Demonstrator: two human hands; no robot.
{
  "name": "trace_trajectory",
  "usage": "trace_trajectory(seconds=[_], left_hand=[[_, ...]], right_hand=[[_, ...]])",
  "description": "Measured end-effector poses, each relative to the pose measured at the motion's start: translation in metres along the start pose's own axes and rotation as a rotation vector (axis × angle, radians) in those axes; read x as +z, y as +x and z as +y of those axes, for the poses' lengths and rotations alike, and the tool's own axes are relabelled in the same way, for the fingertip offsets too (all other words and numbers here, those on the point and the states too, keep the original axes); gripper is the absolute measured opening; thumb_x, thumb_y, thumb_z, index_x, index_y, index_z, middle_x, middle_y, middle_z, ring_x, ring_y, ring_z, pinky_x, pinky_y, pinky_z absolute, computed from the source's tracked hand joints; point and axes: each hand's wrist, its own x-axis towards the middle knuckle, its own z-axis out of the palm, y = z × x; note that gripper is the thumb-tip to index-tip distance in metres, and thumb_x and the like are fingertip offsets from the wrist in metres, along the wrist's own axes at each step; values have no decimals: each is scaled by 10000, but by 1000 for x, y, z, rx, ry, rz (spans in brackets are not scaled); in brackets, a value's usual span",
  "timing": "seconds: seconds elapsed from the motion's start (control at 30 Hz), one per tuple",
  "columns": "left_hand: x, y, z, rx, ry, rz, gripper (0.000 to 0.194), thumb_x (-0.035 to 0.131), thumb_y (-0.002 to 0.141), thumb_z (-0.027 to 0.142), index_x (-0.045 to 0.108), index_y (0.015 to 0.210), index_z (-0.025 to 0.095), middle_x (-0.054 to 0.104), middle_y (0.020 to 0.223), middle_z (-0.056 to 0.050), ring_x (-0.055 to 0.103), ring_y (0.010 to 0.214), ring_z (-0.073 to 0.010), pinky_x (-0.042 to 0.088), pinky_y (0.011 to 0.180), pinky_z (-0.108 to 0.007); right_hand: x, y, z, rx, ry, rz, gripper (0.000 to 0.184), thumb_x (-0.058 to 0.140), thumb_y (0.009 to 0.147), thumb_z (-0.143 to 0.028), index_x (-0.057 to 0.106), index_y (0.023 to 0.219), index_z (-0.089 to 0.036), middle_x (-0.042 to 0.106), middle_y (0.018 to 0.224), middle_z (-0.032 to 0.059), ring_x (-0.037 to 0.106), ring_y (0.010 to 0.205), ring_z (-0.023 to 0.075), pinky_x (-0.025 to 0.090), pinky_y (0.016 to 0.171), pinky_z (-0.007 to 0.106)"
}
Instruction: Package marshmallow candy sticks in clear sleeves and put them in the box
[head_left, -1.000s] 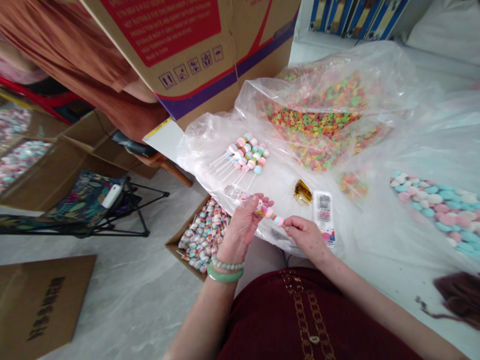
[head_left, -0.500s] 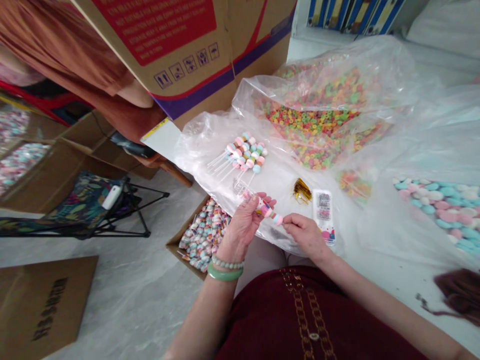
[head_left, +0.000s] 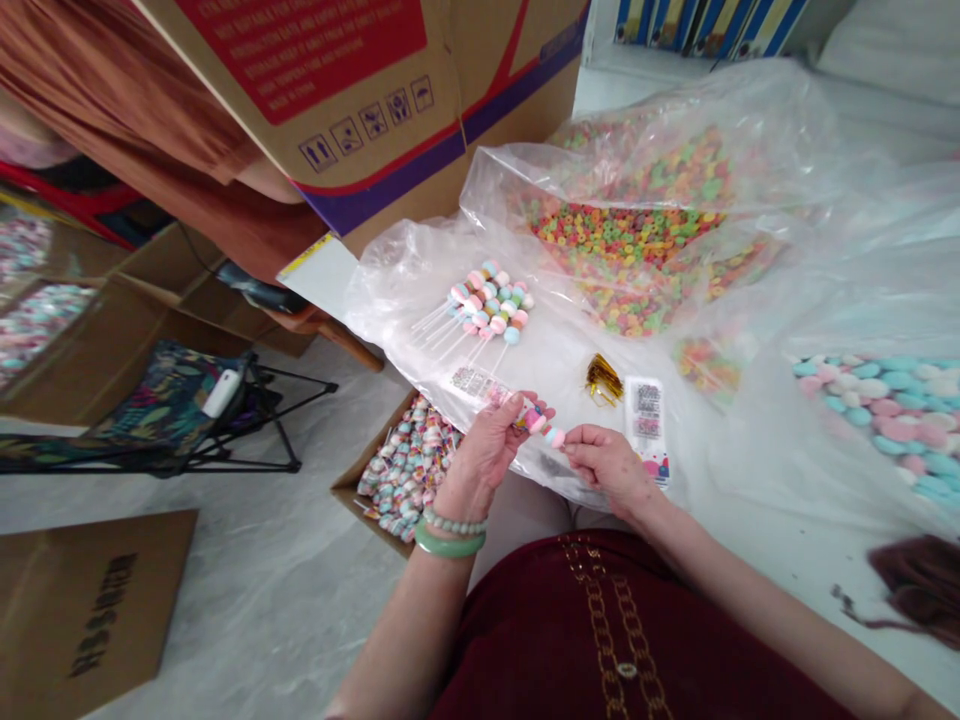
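Observation:
My left hand [head_left: 489,448] is closed round a candy skewer [head_left: 538,424] of pink and blue pieces, partly inside a printed clear wrapper [head_left: 477,384] that sticks out to the left. My right hand [head_left: 606,462] pinches the skewer's right end. Both hands hover over a clear plastic sheet [head_left: 420,270] at the table's near edge. Several finished candy skewers [head_left: 484,305] lie on the sheet beyond my left hand.
A bundle of gold twist ties [head_left: 602,381] and a stack of printed wrappers [head_left: 648,425] lie by my right hand. An open bag of coloured ring candies [head_left: 630,245] sits behind; pastel candies [head_left: 889,415] at right. A box of wrapped skewers [head_left: 405,468] stands on the floor. A large carton [head_left: 360,90] looms at top.
The hands stay at the same spot, working the skewer into the wrapper; the wrapper's free end has shifted a little. The view has drifted slightly.

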Motion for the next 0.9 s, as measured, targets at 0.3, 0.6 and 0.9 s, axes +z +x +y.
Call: trace_trajectory(seconds=[0.3,0.6,0.9], left_hand=[[-4,-3,2,-50,-28,38,179,682,742,275,656,744,98,670,722,-66,637,664,-164,545,672,-310],[0,-5,-7,-7,2,19,236,729,687,308,656,754,93,665,708,-52,615,647,-141,524,660,-277],[5,-7,-16,-34,-123,-14,285,682,749,320,620,958,136,674,860,-77,649,802,-185,511,751,-317]], right_hand=[[-18,-2,8,-684,-880,163,213,410,875,-224,613,818,-197,586,758,29,536,728,156,380,681,273],[-11,0,13,-756,-956,174,214,396,898,-207,601,840,-194,586,760,31,544,729,154,390,672,261],[-8,-1,7,-425,-647,157,152,494,801,-256,629,748,-208,599,688,-23,534,668,137,381,632,237]])
